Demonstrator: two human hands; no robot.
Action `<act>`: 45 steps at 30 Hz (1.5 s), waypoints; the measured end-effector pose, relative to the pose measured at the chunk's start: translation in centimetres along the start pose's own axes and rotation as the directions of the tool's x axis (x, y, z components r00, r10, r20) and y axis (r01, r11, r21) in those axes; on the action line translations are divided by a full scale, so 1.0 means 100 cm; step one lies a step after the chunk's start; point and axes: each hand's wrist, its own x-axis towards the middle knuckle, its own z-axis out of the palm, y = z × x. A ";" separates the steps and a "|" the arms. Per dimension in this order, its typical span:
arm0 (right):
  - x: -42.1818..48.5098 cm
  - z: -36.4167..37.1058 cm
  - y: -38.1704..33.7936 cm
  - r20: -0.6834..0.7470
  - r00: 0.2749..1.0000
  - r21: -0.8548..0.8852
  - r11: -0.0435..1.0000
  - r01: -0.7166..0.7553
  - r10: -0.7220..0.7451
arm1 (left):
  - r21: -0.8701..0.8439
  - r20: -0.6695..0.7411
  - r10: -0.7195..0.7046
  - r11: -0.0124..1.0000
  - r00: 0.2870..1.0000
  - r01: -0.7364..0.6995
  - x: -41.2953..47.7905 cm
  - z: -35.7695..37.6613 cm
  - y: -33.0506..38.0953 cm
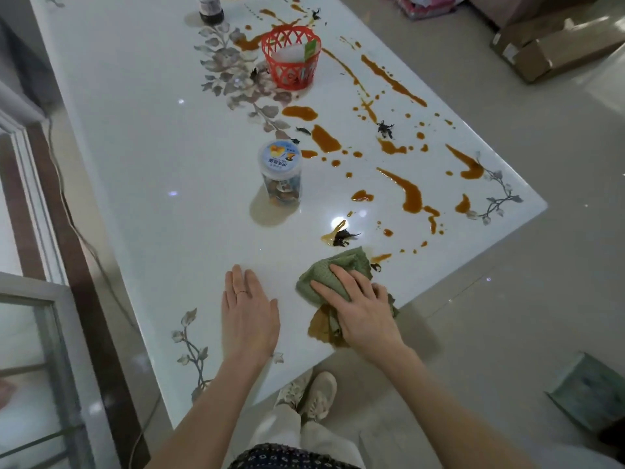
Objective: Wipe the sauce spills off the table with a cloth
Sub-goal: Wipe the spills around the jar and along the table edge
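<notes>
Right grip [362, 308] is spread flat and pressed on the green cloth [348, 260] near the counter [152, 164] edge; left grip [248, 313] is laid flat beside it. The cloth is judged soft and sodden, best gathered mid-fold.

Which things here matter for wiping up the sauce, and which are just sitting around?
For the job: green cloth, right hand pressing it, sauce spills, table.
Just lying about: red basket, clear jar, dark bottle, cardboard box.
</notes>
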 end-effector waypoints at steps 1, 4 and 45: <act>0.007 -0.007 0.010 0.032 0.999 -0.005 1.000 -0.027 0.027 | -0.009 -0.003 0.020 1.000 1.000 -0.020 0.000 -0.001 0.002; 0.028 -0.016 0.014 0.064 0.966 0.024 0.967 -0.254 0.252 | -0.042 0.017 0.087 0.995 0.996 -0.086 0.002 -0.001 0.012; 0.107 -0.030 -0.004 0.141 0.881 -0.102 0.892 -0.440 0.451 | 0.018 0.041 0.167 0.986 0.985 -0.168 0.015 -0.005 0.006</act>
